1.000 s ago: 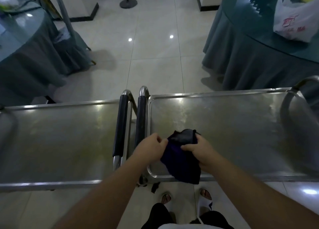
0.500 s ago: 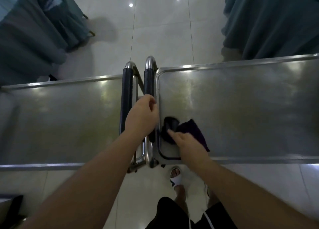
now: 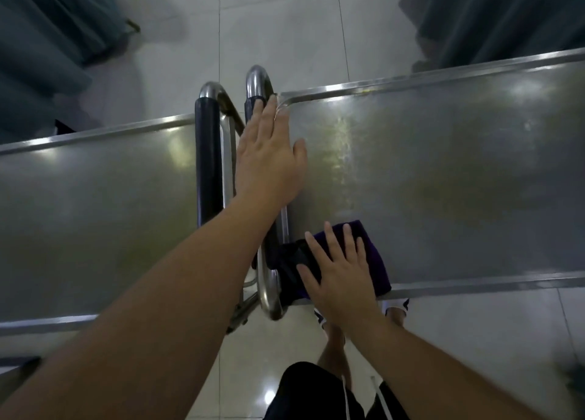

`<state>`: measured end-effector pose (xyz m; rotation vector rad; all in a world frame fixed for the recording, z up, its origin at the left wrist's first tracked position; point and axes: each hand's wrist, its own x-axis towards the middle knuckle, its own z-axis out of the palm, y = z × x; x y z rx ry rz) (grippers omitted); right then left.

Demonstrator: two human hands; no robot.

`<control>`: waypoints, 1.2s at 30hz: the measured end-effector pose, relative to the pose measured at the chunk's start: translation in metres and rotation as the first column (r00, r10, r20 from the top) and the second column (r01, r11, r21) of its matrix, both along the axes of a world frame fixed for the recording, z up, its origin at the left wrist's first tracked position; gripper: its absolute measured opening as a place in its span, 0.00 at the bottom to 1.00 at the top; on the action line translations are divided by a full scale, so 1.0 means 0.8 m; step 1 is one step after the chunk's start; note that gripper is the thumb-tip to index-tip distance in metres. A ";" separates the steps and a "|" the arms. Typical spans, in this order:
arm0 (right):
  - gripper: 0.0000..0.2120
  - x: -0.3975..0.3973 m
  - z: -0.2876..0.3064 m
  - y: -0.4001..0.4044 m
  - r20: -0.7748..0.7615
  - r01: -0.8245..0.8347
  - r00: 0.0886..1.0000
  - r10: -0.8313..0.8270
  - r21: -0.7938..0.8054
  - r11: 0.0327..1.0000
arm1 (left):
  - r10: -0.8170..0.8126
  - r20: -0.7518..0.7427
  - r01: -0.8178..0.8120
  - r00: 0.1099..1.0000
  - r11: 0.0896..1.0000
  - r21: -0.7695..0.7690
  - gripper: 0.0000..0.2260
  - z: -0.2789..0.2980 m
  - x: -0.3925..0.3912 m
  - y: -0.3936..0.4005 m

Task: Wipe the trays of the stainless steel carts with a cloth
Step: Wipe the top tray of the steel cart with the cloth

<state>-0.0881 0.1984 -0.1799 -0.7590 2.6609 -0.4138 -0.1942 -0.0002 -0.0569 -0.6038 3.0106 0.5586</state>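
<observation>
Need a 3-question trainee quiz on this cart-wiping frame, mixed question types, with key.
1. True or false: the right hand lies flat, fingers spread, on the dark purple cloth.
2. Which tray is the cloth on? A) right cart's tray B) left cart's tray C) the floor
3. Fill in: the left hand is open over the right cart's ____.

Key: 1 true; 2 A; 3 handle
</observation>
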 end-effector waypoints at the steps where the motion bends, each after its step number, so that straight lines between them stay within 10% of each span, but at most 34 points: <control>1: 0.32 0.004 -0.006 -0.008 0.009 0.030 1.000 -0.030 0.022 0.999 | -0.019 0.037 0.020 0.999 0.999 -0.032 0.30 -0.007 0.001 -0.002; 24: 0.38 -0.350 -0.013 -0.240 -0.178 0.031 0.984 -0.011 0.108 0.994 | 0.063 0.001 -0.063 0.998 0.996 -0.059 0.30 -0.023 0.002 -0.001; 36: 0.39 -0.210 -0.018 -0.136 -0.109 -0.037 0.993 0.051 0.122 0.992 | 0.052 0.035 -0.046 0.998 0.989 -0.142 0.29 -0.021 0.001 0.002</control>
